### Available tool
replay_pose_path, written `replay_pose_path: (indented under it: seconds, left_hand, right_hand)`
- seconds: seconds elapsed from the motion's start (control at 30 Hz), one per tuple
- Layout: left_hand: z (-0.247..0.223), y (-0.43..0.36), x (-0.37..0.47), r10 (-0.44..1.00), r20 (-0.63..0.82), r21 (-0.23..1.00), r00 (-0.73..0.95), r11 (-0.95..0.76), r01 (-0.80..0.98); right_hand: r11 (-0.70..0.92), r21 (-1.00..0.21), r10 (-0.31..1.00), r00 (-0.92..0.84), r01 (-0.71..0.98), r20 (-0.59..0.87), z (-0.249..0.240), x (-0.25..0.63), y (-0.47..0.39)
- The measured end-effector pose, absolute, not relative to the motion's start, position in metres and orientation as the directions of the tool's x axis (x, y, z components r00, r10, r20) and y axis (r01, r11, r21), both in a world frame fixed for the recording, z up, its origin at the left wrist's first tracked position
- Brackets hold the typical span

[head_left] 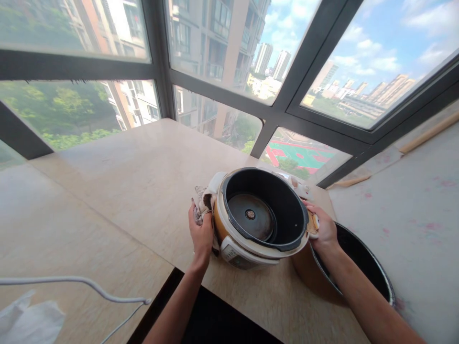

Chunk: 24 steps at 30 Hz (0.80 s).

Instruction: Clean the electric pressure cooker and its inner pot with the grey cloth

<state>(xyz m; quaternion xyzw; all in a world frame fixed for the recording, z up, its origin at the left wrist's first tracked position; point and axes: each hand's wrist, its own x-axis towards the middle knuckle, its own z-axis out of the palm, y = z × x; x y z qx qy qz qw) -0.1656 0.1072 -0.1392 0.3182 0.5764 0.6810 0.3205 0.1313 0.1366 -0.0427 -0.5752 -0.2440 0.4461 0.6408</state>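
Observation:
An electric pressure cooker body [229, 239], white and tan with a control panel in front, sits lidless and slightly tilted between my hands. Its inside is dark, with a round heating plate [258, 222] at the bottom. My left hand [201, 234] is closed on a crumpled patterned cloth [203, 203], pressed against the cooker's left side. On the right, my right hand [324, 227] grips the cooker's side handle [313, 224]. Whether the cooker's base touches the counter is hard to tell.
A dark inner pot [362, 258] stands on the pale stone counter [118, 191] at the right, under my right forearm. Behind the cooker lies a partly hidden white object [301, 188]. A white cord [71, 282] and white plastic [32, 317] lie front left. Windows and a wall border the counter.

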Motion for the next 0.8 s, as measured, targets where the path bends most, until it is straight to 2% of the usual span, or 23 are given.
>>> replay_pose_path:
  seconds: [0.07, 0.1, 0.2, 0.33, 0.43, 0.53, 0.7, 0.8]
  left_hand:
    - [-0.126, 0.075, -0.145, 0.7, -0.065, 0.986, -0.712, -0.065, -0.154]
    - [-0.119, 0.061, -0.134, 0.663, -0.07, 0.983, -0.745, -0.081, -0.164]
    - [-0.109, 0.032, -0.105, 0.613, 0.089, 0.974, -0.785, -0.217, -0.059]
    - [-0.116, 0.011, -0.085, 0.558, 0.359, 0.921, -0.748, -0.344, 0.185]
    - [-0.134, -0.004, -0.083, 0.537, 0.562, 0.826, -0.628, -0.396, 0.401]
    - [-0.155, -0.019, -0.079, 0.564, 0.708, 0.698, -0.425, -0.468, 0.542]
    - [-0.175, -0.031, -0.058, 0.579, 0.804, 0.514, -0.135, -0.564, 0.646]
    - [-0.179, -0.022, -0.05, 0.594, 0.799, 0.52, -0.092, -0.606, 0.602]
  right_hand:
    - [-0.06, -0.951, 0.852, 0.482, -0.303, -0.207, -0.042, 0.131, 0.137]
    - [-0.057, -0.95, 0.85, 0.484, -0.308, -0.208, -0.042, 0.13, 0.138]
    - [-0.036, -0.943, 0.844, 0.495, -0.329, -0.205, -0.043, 0.13, 0.139]
    - [-0.02, -0.934, 0.837, 0.505, -0.356, -0.21, -0.043, 0.127, 0.14]
    - [0.004, -0.927, 0.84, 0.504, -0.375, -0.2, -0.04, 0.122, 0.139]
    - [0.013, -0.915, 0.846, 0.493, -0.402, -0.205, -0.037, 0.118, 0.137]
    - [-0.028, -0.867, 0.853, 0.44, -0.497, -0.28, -0.031, 0.118, 0.137]
    - [-0.028, -0.841, 0.844, 0.438, -0.54, -0.31, -0.029, 0.117, 0.137]
